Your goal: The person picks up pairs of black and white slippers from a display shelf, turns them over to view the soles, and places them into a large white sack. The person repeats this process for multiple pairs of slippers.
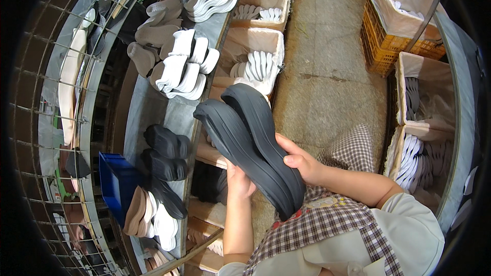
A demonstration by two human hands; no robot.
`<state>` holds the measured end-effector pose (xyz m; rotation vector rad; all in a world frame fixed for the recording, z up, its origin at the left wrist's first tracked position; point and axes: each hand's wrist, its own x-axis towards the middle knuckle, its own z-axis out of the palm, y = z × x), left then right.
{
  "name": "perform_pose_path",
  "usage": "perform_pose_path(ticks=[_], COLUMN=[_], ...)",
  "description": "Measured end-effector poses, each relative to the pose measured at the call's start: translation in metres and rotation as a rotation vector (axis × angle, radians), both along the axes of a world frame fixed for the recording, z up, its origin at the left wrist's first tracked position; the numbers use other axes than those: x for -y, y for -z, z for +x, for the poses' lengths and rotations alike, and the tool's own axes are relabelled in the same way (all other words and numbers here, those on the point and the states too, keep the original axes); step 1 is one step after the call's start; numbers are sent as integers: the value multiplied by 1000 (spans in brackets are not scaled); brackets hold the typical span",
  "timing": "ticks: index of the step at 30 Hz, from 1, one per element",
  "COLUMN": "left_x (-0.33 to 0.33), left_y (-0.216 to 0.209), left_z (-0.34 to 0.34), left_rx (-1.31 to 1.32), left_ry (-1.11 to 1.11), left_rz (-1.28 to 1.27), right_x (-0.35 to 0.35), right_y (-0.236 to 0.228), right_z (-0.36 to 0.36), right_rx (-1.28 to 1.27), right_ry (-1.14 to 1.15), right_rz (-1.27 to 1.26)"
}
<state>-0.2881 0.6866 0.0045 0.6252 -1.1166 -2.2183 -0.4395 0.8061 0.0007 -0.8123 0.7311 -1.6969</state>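
Note:
A pair of black shoe soles is held up in front of me, side by side and tilted, with the near ends close to my apron. My left hand (239, 181) grips the outer edge of the left sole (232, 140), its fingers mostly hidden beneath. On the other side, my right hand (298, 159) is closed round the edge of the right sole (260, 120), with the thumb along its side. To the left, several more black soles (166, 143) lie on the metal shelf (148, 107).
Stacks of white soles (184, 69) and brown soles (140, 59) stand farther up the shelf, near a blue bin (115, 179). Lined crates (258, 36) holding soles line its right side. More lined crates (409, 61) stand at the right, across the concrete floor (327, 46). Wire mesh (38, 122) edges the far left.

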Motion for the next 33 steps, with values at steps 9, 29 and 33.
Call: perform_pose_path(ticks=[9, 29, 33], left_x=[-9, -2, -2], left_y=[-10, -19, -13], left_z=[-5, 8, 15], left_rx=[-46, 15, 17], left_ry=[-188, -32, -47], left_rz=[-106, -538, -486], right_x=[0, 1, 1], right_y=[-18, -3, -4], right_z=[-12, -36, -32], right_rx=[40, 10, 13], right_ry=[-91, -287, -261], right_rz=[1, 42, -4])
